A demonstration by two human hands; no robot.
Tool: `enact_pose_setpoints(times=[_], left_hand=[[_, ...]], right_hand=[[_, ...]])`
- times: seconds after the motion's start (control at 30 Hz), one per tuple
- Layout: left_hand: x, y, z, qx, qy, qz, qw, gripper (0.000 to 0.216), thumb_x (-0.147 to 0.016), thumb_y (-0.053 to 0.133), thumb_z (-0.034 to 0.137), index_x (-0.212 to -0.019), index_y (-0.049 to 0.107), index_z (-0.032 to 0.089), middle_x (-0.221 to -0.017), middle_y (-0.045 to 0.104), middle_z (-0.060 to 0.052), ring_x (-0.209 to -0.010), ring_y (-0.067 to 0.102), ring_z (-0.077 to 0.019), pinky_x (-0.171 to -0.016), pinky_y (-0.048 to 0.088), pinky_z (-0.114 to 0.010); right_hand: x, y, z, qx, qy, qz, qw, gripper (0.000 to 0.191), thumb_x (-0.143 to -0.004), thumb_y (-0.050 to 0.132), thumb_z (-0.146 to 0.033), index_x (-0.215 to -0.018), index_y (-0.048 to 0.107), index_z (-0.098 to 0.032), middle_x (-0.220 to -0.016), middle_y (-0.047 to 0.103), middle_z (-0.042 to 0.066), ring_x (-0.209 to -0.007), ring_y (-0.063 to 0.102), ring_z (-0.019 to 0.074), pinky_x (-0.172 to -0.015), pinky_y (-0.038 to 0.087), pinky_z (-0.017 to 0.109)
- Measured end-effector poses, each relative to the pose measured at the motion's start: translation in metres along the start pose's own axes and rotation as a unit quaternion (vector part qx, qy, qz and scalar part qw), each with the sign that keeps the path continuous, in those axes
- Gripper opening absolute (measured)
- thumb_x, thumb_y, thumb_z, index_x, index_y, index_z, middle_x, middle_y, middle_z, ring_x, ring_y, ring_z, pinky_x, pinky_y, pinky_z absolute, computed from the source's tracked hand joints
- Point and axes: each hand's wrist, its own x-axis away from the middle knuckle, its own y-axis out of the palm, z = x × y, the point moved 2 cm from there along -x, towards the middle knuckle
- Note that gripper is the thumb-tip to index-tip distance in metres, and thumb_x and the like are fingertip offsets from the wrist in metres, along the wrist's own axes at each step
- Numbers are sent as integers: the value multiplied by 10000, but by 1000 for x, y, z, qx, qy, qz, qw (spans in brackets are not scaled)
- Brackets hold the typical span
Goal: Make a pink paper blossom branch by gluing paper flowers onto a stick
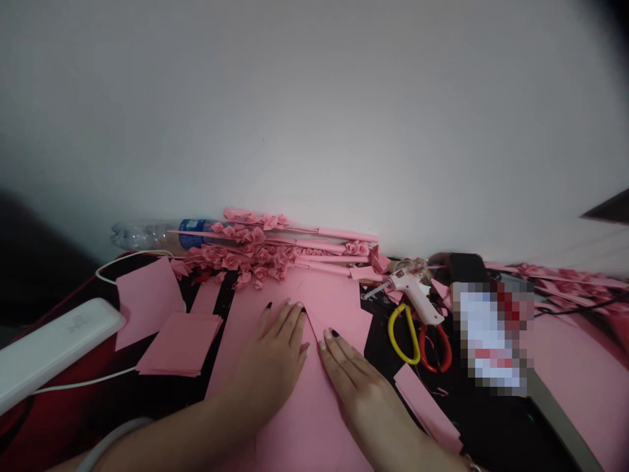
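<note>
A large pink sheet of paper (295, 432) lies in front of me, with a folded edge running diagonally between my hands. My left hand (275, 360) rests flat on the paper, its fingers stretched forward and its fingertips near the top of that edge. Along the right side of the same edge, my right hand (361, 387) presses down with straight fingers. Neither hand grips anything. Behind the hands lies a pile of pink paper flowers (260, 259) with rolled paper stems.
Scissors (417, 341) with yellow and red handles and a white glue gun (413, 292) lie at right. Pink paper squares (179, 344), a white power strip (59, 344) and a plastic bottle (147, 234) are at left. A black phone (469, 269) sits right, beside a blurred item.
</note>
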Motion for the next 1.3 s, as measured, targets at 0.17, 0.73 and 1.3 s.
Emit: enact_pose_setpoints(times=[0.17,0.73,1.3], left_hand=[[0,-1,-1,2,4,1,1000,467,-1016,276,246,-1318,583,66,-1356,613,-167,-1275,552,-293,-1064,373,-488],[0,0,0,13,6,-2,1000,424,-1003,332,221,-1349,561,133,-1379,604,-131,-1286,545,-284,-1074,365,-502],[0,1,0,0,12,8,1000,436,-1009,309,215,-1332,578,100,-1366,612,-139,-1274,553,-282,-1096,337,-503]], right_hand=[[1,3,-3,0,-5,11,1000,536,-826,386,83,-1310,590,-24,-1368,580,207,-1265,571,278,-1022,536,392],[2,-4,-5,-75,2,27,997,431,-881,411,10,-1240,646,-33,-1314,624,217,-1302,530,283,-1043,504,406],[3,-16,2,-150,76,1,986,572,-803,362,12,-1330,581,-15,-1401,548,210,-1323,509,263,-1042,485,375]])
